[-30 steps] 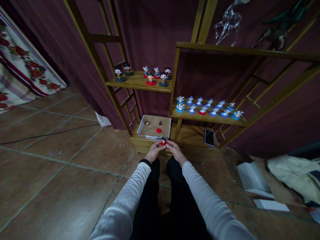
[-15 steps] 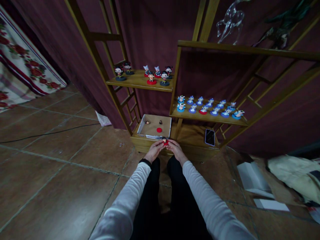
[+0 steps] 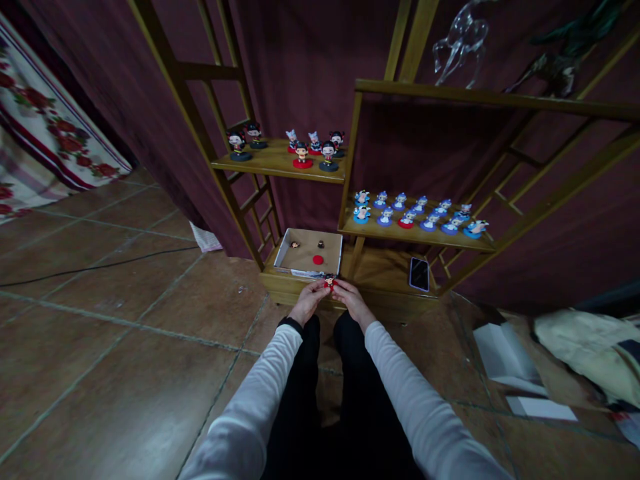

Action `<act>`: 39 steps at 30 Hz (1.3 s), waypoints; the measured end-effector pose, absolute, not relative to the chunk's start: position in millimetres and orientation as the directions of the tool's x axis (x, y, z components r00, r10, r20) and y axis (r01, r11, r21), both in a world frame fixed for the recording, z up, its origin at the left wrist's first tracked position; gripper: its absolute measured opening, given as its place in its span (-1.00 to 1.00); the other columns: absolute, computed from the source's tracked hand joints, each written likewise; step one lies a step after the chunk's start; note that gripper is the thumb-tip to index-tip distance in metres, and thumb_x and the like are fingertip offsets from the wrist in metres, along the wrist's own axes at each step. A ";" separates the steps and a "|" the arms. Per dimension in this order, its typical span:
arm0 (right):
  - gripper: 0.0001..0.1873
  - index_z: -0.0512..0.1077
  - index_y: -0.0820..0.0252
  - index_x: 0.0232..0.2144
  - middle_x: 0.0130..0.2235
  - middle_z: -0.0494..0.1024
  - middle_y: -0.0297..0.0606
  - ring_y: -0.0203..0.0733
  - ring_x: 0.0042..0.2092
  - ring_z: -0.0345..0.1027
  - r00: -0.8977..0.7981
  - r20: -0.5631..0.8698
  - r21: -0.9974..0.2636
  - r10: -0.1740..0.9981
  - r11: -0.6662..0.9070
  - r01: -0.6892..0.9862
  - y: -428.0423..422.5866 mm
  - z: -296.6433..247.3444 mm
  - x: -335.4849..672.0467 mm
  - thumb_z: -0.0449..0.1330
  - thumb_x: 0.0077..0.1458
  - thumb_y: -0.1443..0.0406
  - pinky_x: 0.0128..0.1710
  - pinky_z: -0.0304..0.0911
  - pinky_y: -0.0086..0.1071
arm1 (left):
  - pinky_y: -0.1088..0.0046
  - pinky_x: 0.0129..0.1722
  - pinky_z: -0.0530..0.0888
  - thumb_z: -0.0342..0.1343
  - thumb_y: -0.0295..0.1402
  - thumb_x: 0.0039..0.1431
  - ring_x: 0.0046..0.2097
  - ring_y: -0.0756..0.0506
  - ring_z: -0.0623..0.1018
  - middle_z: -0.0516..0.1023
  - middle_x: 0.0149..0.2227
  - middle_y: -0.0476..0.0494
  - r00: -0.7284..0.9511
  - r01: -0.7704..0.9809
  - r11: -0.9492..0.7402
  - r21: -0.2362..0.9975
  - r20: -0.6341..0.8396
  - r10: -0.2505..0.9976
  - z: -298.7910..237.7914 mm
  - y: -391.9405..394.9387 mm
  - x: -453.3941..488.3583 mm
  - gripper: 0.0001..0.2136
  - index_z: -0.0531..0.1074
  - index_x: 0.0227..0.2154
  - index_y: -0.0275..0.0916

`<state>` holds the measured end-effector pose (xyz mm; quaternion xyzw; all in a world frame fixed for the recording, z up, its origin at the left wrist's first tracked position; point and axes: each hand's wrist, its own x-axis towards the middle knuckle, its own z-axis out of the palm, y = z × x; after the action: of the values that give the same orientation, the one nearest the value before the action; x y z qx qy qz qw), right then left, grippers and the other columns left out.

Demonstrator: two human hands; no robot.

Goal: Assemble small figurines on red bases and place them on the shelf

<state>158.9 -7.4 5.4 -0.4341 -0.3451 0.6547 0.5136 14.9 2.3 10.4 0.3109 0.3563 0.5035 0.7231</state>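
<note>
A small figurine (image 3: 329, 282) with dark hair and a red base is held between both hands, just in front of the box. My left hand (image 3: 310, 299) pinches it from the left, and my right hand (image 3: 351, 299) grips it from the right. Behind it, the shallow cardboard box (image 3: 283, 257) holds a red disc (image 3: 318, 260), a figurine head (image 3: 295, 245) and a small dark piece (image 3: 321, 245). Fine detail of the held figurine is too small to make out.
A wooden shelf unit (image 3: 280, 170) carries several dark-haired figurines at left. Several blue and purple figurines (image 3: 385, 217) stand at right, above a phone (image 3: 419, 274). A glass horse (image 3: 461, 45) is higher up. White boxes (image 3: 507, 357) and a pale cloth (image 3: 585, 350) lie on the floor.
The figurine between my fingers is turned slightly and shows more of its dark-haired head. My hands stay in nearly the same place.
</note>
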 end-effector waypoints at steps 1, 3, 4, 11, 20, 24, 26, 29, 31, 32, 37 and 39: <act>-0.56 0.48 0.08 -0.21 -0.18 0.54 -0.26 -0.23 -0.24 0.38 -0.094 -0.218 -0.895 0.971 -0.238 -0.377 -7.1 4.8 159.2 0.33 -0.24 0.16 -0.22 0.28 -0.31 | 0.37 -0.04 0.32 0.33 -0.49 -0.26 -0.19 -0.08 0.51 0.58 -0.30 -0.16 0.245 -0.498 0.302 0.813 -0.202 0.948 10.0 2.8 14.7 -0.63 0.49 -0.26 -0.32; -0.55 0.48 0.09 -0.21 -0.20 0.54 -0.25 -0.23 -0.25 0.38 -0.093 -0.224 -0.892 0.970 -0.242 -0.381 -6.7 3.4 159.9 0.33 -0.25 0.15 -0.22 0.28 -0.31 | 0.36 -0.04 0.31 0.34 -0.48 -0.26 -0.18 -0.09 0.51 0.57 -0.27 -0.18 0.259 -0.484 0.305 0.820 -0.199 0.945 8.8 3.6 14.3 -0.60 0.49 -0.24 -0.33; -0.55 0.48 0.10 -0.20 -0.20 0.54 -0.25 -0.24 -0.26 0.38 -0.096 -0.222 -0.892 0.970 -0.242 -0.383 -6.6 2.7 160.3 0.32 -0.24 0.15 -0.21 0.28 -0.31 | 0.35 -0.03 0.31 0.34 -0.47 -0.27 -0.19 -0.09 0.51 0.57 -0.26 -0.19 0.259 -0.480 0.303 0.823 -0.196 0.946 8.1 3.9 14.2 -0.59 0.49 -0.23 -0.33; -0.49 0.44 0.06 -0.15 -0.16 0.53 -0.27 -0.22 -0.20 0.39 -0.127 -0.194 -0.907 0.973 -0.227 -0.354 -6.7 1.7 160.8 0.34 -0.26 0.17 -0.20 0.28 -0.34 | 0.33 -0.03 0.30 0.37 -0.43 -0.32 -0.24 -0.05 0.51 0.57 -0.29 -0.14 0.198 -0.463 0.250 0.850 -0.175 0.964 4.1 5.4 14.9 -0.59 0.50 -0.27 -0.31; -0.50 0.44 0.07 -0.16 -0.14 0.52 -0.26 -0.19 -0.17 0.38 -0.122 -0.186 -0.918 0.975 -0.217 -0.332 -3.6 -5.4 159.9 0.34 -0.27 0.19 -0.19 0.27 -0.32 | 0.32 -0.04 0.31 0.36 -0.41 -0.30 -0.23 -0.07 0.50 0.57 -0.27 -0.16 0.214 -0.416 0.228 0.880 -0.149 0.965 2.8 5.6 14.6 -0.59 0.50 -0.26 -0.32; -0.50 0.44 0.08 -0.17 -0.15 0.51 -0.26 -0.20 -0.18 0.38 -0.117 -0.184 -0.922 0.976 -0.212 -0.325 -3.5 -5.5 159.7 0.34 -0.27 0.18 -0.19 0.27 -0.32 | 0.30 -0.02 0.29 0.36 -0.39 -0.30 -0.20 -0.09 0.50 0.56 -0.25 -0.19 0.229 -0.402 0.236 0.885 -0.153 0.961 2.9 5.2 14.3 -0.58 0.51 -0.25 -0.33; -0.51 0.44 0.08 -0.18 -0.14 0.51 -0.26 -0.20 -0.18 0.38 -0.116 -0.184 -0.924 0.976 -0.212 -0.319 -3.4 -5.7 159.6 0.34 -0.27 0.18 -0.20 0.27 -0.32 | 0.29 -0.01 0.28 0.36 -0.39 -0.30 -0.19 -0.10 0.50 0.57 -0.24 -0.19 0.220 -0.398 0.239 0.886 -0.161 0.962 3.3 4.9 13.9 -0.57 0.51 -0.24 -0.33; -0.52 0.44 0.07 -0.19 -0.14 0.51 -0.26 -0.20 -0.18 0.38 -0.116 -0.181 -0.926 0.977 -0.209 -0.313 -3.2 -6.2 159.6 0.34 -0.27 0.18 -0.20 0.26 -0.32 | 0.29 0.00 0.28 0.36 -0.39 -0.30 -0.18 -0.11 0.50 0.57 -0.24 -0.20 0.228 -0.406 0.247 0.880 -0.164 0.960 3.8 4.5 13.4 -0.56 0.51 -0.23 -0.33; -0.53 0.43 0.07 -0.19 -0.14 0.50 -0.26 -0.21 -0.18 0.38 -0.113 -0.174 -0.928 0.978 -0.201 -0.312 -3.4 -6.3 159.6 0.34 -0.26 0.19 -0.20 0.26 -0.33 | 0.29 -0.01 0.29 0.35 -0.39 -0.29 -0.19 -0.11 0.50 0.57 -0.24 -0.20 0.236 -0.420 0.253 0.872 -0.164 0.958 4.0 4.4 13.2 -0.56 0.50 -0.22 -0.33; -0.53 0.43 0.07 -0.19 -0.14 0.50 -0.26 -0.21 -0.18 0.37 -0.110 -0.171 -0.929 0.979 -0.198 -0.312 -3.6 -6.1 159.6 0.34 -0.26 0.19 -0.20 0.26 -0.33 | 0.29 -0.01 0.29 0.35 -0.39 -0.29 -0.19 -0.10 0.50 0.57 -0.25 -0.20 0.239 -0.426 0.257 0.867 -0.166 0.957 4.1 4.4 13.2 -0.56 0.50 -0.22 -0.33; -0.52 0.42 0.08 -0.19 -0.13 0.50 -0.24 -0.19 -0.17 0.37 -0.116 -0.158 -0.935 0.981 -0.187 -0.300 -4.5 -5.1 159.1 0.33 -0.27 0.18 -0.22 0.26 -0.34 | 0.31 -0.02 0.29 0.35 -0.40 -0.28 -0.20 -0.09 0.50 0.57 -0.25 -0.21 0.254 -0.442 0.281 0.852 -0.182 0.950 4.3 4.0 13.3 -0.58 0.51 -0.24 -0.33; -0.51 0.42 0.07 -0.18 -0.12 0.50 -0.24 -0.19 -0.17 0.37 -0.118 -0.155 -0.936 0.981 -0.184 -0.301 -4.9 -4.7 158.9 0.33 -0.26 0.18 -0.21 0.26 -0.33 | 0.31 -0.02 0.29 0.35 -0.41 -0.28 -0.20 -0.09 0.50 0.57 -0.25 -0.20 0.253 -0.446 0.285 0.848 -0.185 0.950 4.2 3.9 13.2 -0.59 0.51 -0.24 -0.33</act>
<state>158.9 -4.9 -4.7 -0.4326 -0.3926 0.6364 0.5037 13.2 3.9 4.2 0.3438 0.3659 0.4894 0.7130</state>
